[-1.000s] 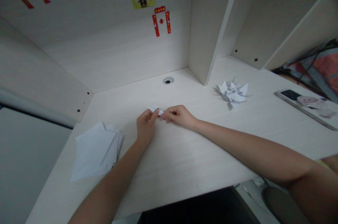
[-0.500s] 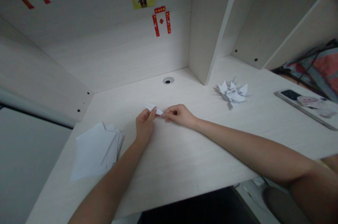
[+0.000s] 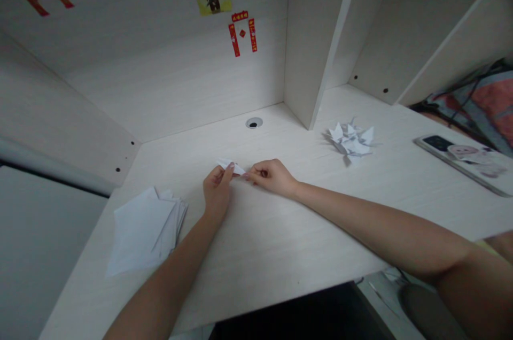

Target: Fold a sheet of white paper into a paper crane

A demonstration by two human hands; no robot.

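Observation:
A small folded piece of white paper [image 3: 237,169], narrow and pointed, is held between my two hands above the middle of the desk. My left hand [image 3: 217,186] is closed on its left part, thumb on top. At the paper's right tip, the fingers of my right hand [image 3: 274,176] pinch together. Part of the paper is hidden behind the left fingers. To the right lies a cluster of white folded-paper cranes [image 3: 351,140]. A stack of white paper sheets [image 3: 140,230] rests left of my left forearm.
A phone [image 3: 460,161] in a decorated case lies at the right of the desk [image 3: 256,270]. A round cable hole [image 3: 254,123] sits near the back panel. An upright divider [image 3: 312,51] stands behind the cranes. A red and grey fabric item [image 3: 481,97] is at far right.
Both hands keep their grip on the folded paper, with only a slight shift at the right fingertips. The whole view has moved a little.

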